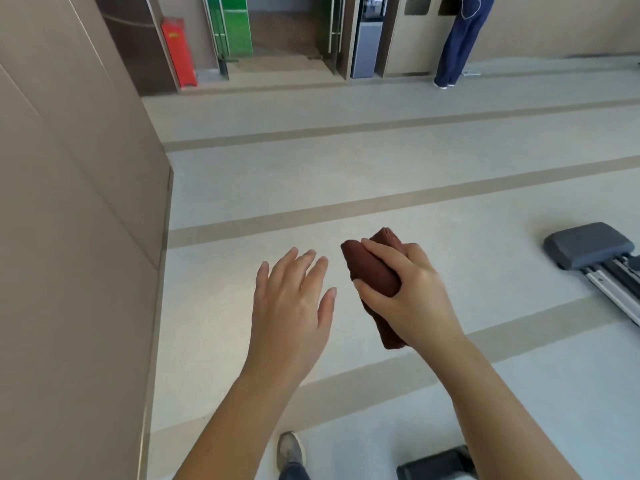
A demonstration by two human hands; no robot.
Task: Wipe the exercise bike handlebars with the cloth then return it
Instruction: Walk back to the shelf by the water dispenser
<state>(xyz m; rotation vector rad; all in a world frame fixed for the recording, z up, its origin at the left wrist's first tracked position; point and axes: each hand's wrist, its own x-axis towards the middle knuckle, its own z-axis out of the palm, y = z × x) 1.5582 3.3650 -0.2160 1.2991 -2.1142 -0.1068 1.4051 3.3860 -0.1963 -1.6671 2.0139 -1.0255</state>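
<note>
Reddish-brown thick terry cloth [372, 271] is in your right hand [408, 292], in the air above the pale grey floor with tan stripes [346, 174]. The grip of this hand is clamped on it: the fingers go over the top and the thumb presses from the side. Your left hand [291, 306] is just beside the cloth and does not touch it. Its grip is apart, the fingers straight and holding nothing.

The handlebars of the bike do not show, so I judge that you are carrying the cloth, toward them or back to its place; I cannot tell which. To do this step well, hold the cloth by its middle so the fold does not open, and have the free hand ready.

The cloth looks soft and fluffy, folded into a short fat bundle. Both ends stick out of your hand, one forward and one toward the wrist.
</note>
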